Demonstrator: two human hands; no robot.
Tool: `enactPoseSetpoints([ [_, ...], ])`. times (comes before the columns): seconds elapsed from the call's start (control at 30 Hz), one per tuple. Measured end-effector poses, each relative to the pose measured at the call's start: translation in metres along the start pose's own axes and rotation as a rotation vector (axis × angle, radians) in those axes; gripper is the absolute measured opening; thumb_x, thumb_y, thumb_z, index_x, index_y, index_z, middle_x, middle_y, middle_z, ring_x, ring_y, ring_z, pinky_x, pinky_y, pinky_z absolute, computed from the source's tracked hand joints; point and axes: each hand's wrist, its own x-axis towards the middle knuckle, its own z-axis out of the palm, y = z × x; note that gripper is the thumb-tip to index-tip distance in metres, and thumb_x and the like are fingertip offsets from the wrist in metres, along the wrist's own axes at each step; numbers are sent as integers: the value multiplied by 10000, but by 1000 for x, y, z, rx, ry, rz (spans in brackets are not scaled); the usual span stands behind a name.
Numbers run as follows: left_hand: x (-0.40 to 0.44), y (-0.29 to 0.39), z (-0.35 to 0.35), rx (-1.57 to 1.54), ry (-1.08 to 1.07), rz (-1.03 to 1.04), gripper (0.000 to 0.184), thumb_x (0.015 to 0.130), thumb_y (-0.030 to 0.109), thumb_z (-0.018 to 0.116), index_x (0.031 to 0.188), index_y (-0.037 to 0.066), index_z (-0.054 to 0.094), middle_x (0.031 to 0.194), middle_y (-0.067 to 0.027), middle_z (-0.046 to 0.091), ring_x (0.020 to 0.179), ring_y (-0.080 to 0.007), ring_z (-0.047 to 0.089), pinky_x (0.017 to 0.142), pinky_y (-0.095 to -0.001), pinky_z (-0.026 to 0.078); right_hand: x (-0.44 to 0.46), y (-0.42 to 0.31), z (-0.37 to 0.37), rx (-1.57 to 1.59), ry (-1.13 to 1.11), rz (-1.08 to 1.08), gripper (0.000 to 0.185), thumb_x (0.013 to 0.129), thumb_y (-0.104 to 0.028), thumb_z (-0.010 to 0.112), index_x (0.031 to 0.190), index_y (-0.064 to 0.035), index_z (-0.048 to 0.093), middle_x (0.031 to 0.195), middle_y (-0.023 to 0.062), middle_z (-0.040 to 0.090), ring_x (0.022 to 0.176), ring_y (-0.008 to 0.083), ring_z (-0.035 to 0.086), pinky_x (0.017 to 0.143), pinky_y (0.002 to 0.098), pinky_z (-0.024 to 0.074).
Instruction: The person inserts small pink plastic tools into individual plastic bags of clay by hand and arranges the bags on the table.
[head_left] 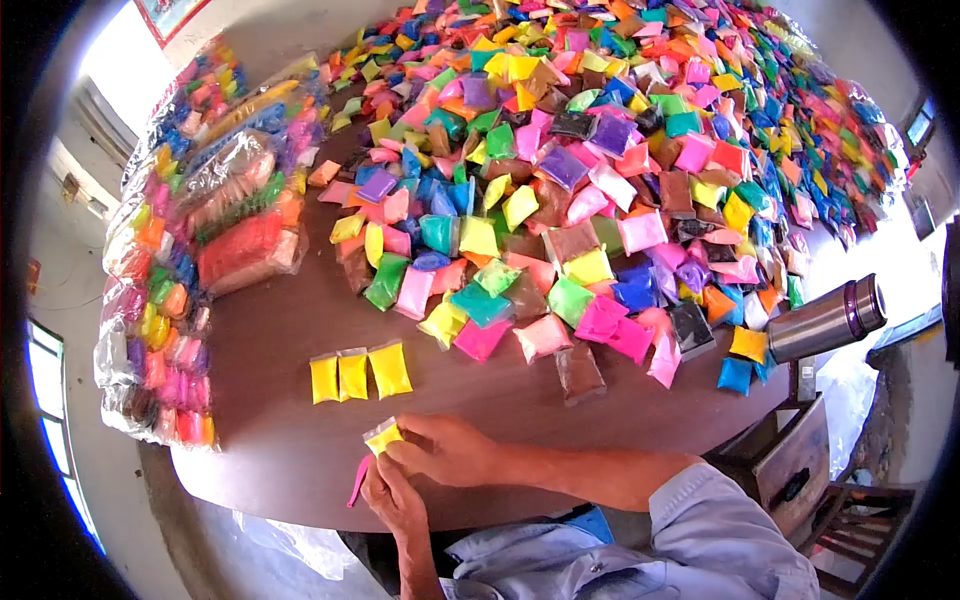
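Note:
My right hand (445,450) comes in from the right and pinches a small yellow packet (383,437) with a clear top edge, just over the table's near edge. Below it, my left hand (394,500) is closed, its fingertips close to the same packet. A thin pink object (357,482) sticks out on the left side of my left hand. Three yellow packets (352,376) lie side by side on the brown table (270,340), above my hands.
A big heap of colourful packets (560,165) covers the table's back and right. Bagged bundles of packets (160,310) line the left side. A steel flask (828,318) lies tilted at the right edge, above an open wooden drawer (795,470).

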Motion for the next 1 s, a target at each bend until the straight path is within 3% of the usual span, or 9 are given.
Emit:
enactPoseSetpoints([
  [0.03,1,4,-4,39,-38,-25,399,1078,226,482,796,-42,568,645,-140,523,594,-205,468,575,-378,374,0,3,2,-31,44,-40,265,1027,-261,613,1026,-5,546,930,225,639,846,402,641,720,459,496],
  [0.13,1,16,1,-33,-7,-31,387,1075,229,481,828,-41,607,653,-122,536,620,-182,486,579,-373,379,0,7,6,-18,100,-82,264,1029,-260,611,1027,-2,557,933,225,639,834,391,637,727,444,500],
  [0.3,-2,6,-8,-279,-107,-195,365,1088,288,493,943,-23,618,825,-11,618,780,-101,529,672,-284,436,-1,10,4,59,85,-93,246,1028,-239,604,1026,5,581,932,227,644,836,394,640,731,445,504],
  [0.5,1,8,-5,-310,-63,-205,379,1088,282,511,876,-17,609,771,-10,607,741,-94,526,640,-294,437,-3,1,1,-67,56,-115,243,1017,-230,609,957,5,597,878,213,643,829,388,650,716,458,503],
  [0.6,2,7,-5,-153,-38,-139,364,1080,259,529,849,-14,600,742,-11,587,723,-89,519,624,-301,432,-4,-3,-1,-111,46,-93,247,1018,-236,605,964,5,594,888,213,641,833,392,648,716,460,503],
  [0.8,1,8,-8,-180,-78,-133,332,1073,230,533,855,-10,606,750,-5,585,729,-87,517,626,-292,427,-2,9,3,-141,79,-163,234,1027,-231,594,1039,1,623,910,209,646,843,400,648,729,468,511],
  [0.87,0,12,-6,-259,-62,-157,325,1072,231,534,861,-5,608,766,2,586,734,-85,513,630,-289,428,0,8,5,-40,146,-215,147,989,-136,630,939,3,632,811,151,594,732,290,607,654,402,469],
  [1.0,0,5,-4,-352,-49,-192,311,1071,234,536,867,7,599,810,20,586,748,-79,502,641,-277,430,-2,9,4,-109,136,-228,135,983,-132,635,957,0,645,805,145,585,731,299,601,662,403,472],
])
